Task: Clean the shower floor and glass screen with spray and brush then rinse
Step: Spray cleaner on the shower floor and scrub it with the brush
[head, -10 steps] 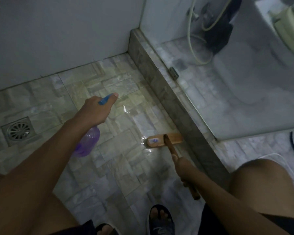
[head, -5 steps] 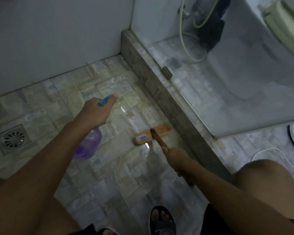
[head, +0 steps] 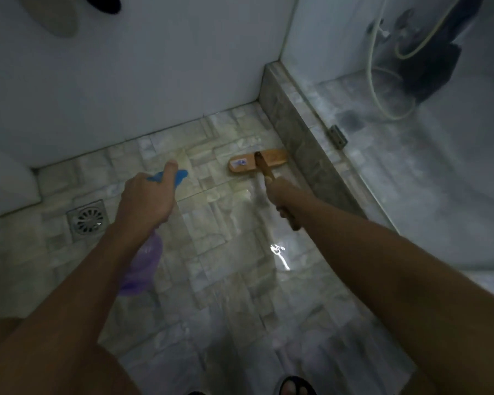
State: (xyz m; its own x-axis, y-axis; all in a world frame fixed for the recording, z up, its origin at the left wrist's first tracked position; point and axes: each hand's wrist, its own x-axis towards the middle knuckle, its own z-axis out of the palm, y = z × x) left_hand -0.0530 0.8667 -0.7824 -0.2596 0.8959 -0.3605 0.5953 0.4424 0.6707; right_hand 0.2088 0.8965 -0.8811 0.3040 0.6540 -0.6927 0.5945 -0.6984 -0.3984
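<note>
Both my hands are full. My left hand (head: 146, 198) is wrapped round the neck of the translucent purple plastic spray bottle (head: 141, 266), which hangs below my wrist. My right hand (head: 283, 195) grips the handle of the flat oblong wooden scrubbing brush (head: 246, 163). Its head lies on the wet stone-tiled shower floor (head: 226, 280) just ahead of that hand, long axis crosswise to the handle, one end close to the grey tiled kerb (head: 305, 143). The glass screen (head: 397, 195) stands beyond, nearer my right hand.

Both your bare arms reach forward and down. Your left hand (head: 146, 199) grips the spray bottle (head: 140, 269), one finger extended forward, and your right hand (head: 283, 195) curls round the brush (head: 244, 165) handle.
</note>
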